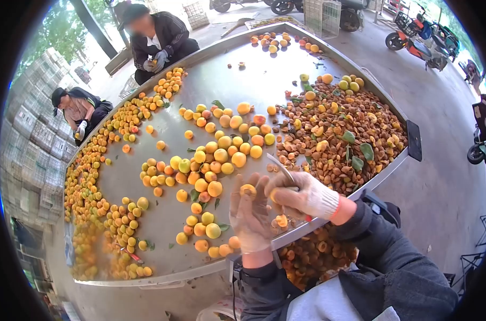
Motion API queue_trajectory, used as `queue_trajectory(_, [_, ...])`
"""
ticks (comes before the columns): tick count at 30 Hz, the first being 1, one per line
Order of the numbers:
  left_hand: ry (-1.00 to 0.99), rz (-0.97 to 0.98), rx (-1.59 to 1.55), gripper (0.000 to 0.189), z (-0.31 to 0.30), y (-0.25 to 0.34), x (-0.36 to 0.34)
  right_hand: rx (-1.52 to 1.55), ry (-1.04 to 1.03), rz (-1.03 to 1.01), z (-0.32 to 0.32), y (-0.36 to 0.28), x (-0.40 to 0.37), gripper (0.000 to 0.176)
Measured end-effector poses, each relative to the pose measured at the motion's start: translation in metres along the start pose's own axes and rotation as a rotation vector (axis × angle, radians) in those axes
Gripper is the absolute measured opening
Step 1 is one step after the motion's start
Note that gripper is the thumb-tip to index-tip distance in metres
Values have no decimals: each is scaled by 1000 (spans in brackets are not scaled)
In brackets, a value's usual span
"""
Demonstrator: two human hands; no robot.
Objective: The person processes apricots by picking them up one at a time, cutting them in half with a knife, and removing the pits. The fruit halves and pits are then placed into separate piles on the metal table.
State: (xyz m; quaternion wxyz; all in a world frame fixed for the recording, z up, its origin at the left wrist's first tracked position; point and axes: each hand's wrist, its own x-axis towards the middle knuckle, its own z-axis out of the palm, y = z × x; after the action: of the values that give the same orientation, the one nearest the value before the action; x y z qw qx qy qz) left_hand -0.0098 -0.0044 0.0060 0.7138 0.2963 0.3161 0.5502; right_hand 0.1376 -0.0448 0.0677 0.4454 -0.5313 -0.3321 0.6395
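My left hand (252, 214), in a thin pale glove, is closed on an orange-yellow apricot (247, 191) near the table's front edge. Just to its right, my right hand (301, 197), in a white knitted glove, grips a knife with a curved metal blade (281, 168) that points up and left. A small orange piece shows by the right fingers. Whole apricots (220, 155) lie in loose groups left of and beyond my hands. A wide pile of brown pits (328, 136), with some fruit pieces and green leaves, spreads beyond my right hand.
The metal table (248, 80) has a raised rim, with a dark phone (414, 140) on its right edge. More apricots (85, 187) line the left side. Below the front edge is a container of halved fruit (315, 254). Two people (160, 43) work at the far left, beyond the table.
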Motion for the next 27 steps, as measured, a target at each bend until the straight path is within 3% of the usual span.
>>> queue_trajectory(2, [-7,-6,-208,49,1,7,-1,-393,-268,-62,-24,8,-13,29])
queue_trajectory(3, [0,-8,-216,49,-2,7,-1,-566,-304,-89,-32,14,-18,32])
queue_trajectory(4, [-29,-63,-261,50,-4,7,-1,-571,-307,-82,-37,16,-17,32])
queue_trajectory(6, [-65,-123,-304,50,-5,6,0,-841,-64,-279,-41,17,-11,32])
queue_trajectory(7, [-72,-165,-294,49,-6,4,-1,-585,115,-274,-37,18,-10,28])
queue_trajectory(8, [-74,-210,-284,48,-6,3,-2,-583,118,-271,-28,7,-9,28])
queue_trajectory(10, [-79,-217,-259,48,-4,0,-3,204,327,-440,-12,-15,-3,22])
queue_trajectory(11, [-85,-217,-236,49,-3,-1,-5,206,330,-436,-2,-19,2,22])
queue_trajectory(13, [-80,-209,-208,48,-3,-2,-6,484,321,-753,16,-26,13,16])
queue_trajectory(21, [-45,-180,-91,42,8,-1,-12,312,302,-913,27,-13,24,16])
queue_trajectory(24, [4,-118,73,40,11,-4,-14,127,313,-885,26,-8,26,19])
queue_trajectory(26, [9,-92,152,38,12,-5,-15,-138,244,-1053,24,-6,32,22])
queue_trajectory(27, [10,-95,154,38,9,-5,-15,198,169,-846,26,-6,32,19])
